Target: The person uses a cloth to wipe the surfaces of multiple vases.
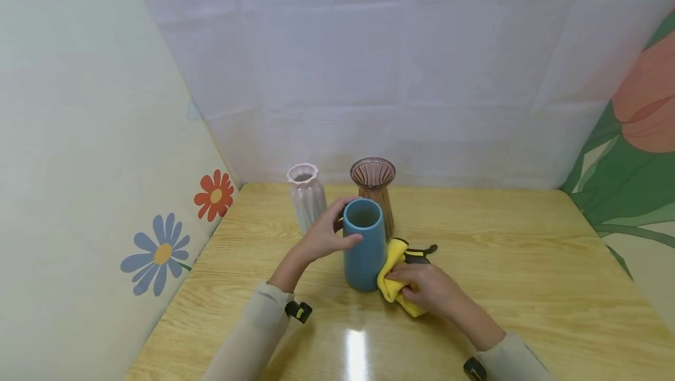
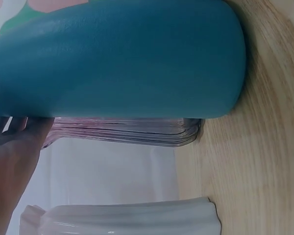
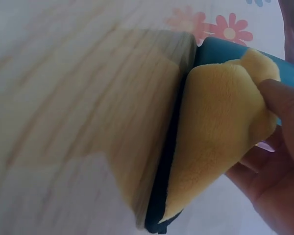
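A blue vase (image 1: 365, 258) stands upright on the table, its open mouth facing up. My left hand (image 1: 328, 233) grips it near the rim, thumb on the near side and fingers reaching behind, where they are partly hidden. In my right hand (image 1: 424, 288) is a yellow cloth (image 1: 392, 269) with a dark edge, pinched between thumb and fingers. The cloth lies against the lower right side of the vase. In the right wrist view the bunched cloth (image 3: 215, 117) covers part of the blue vase (image 3: 223, 53).
Behind the blue vase stands a purplish ribbed glass vase (image 1: 373, 174). A pale fluted vase (image 1: 308, 202) is to its left, close behind my left hand. The wooden table (image 1: 506, 240) meets a white sheet (image 1: 332, 64) at the back and flower-printed walls at both sides.
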